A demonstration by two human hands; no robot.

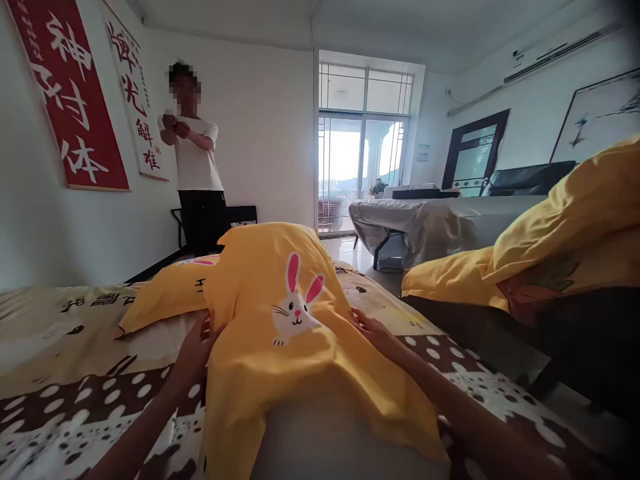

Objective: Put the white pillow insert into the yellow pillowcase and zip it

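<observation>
A yellow pillowcase (pixel 280 280) with a white rabbit print lies over a whitish pillow (pixel 315 433). The near end of the pillow sticks out of the case's mouth, and the fabric hangs in loose folds on either side of it. My left hand (pixel 197 343) is closed at the left side of the case, its fingertips partly hidden by the cloth. At the right side, my right hand (pixel 373 330) has its fingers bent against the case's edge, gripping the fabric.
Under the pillow is a patterned bedspread (pixel 45 340). Another yellow pillowcase piece (pixel 165 293) lies behind at left. More yellow bedding (pixel 565 233) is heaped at right. A person (pixel 197 153) stands beyond the bed. A covered table (pixel 400 213) stands near the glass door.
</observation>
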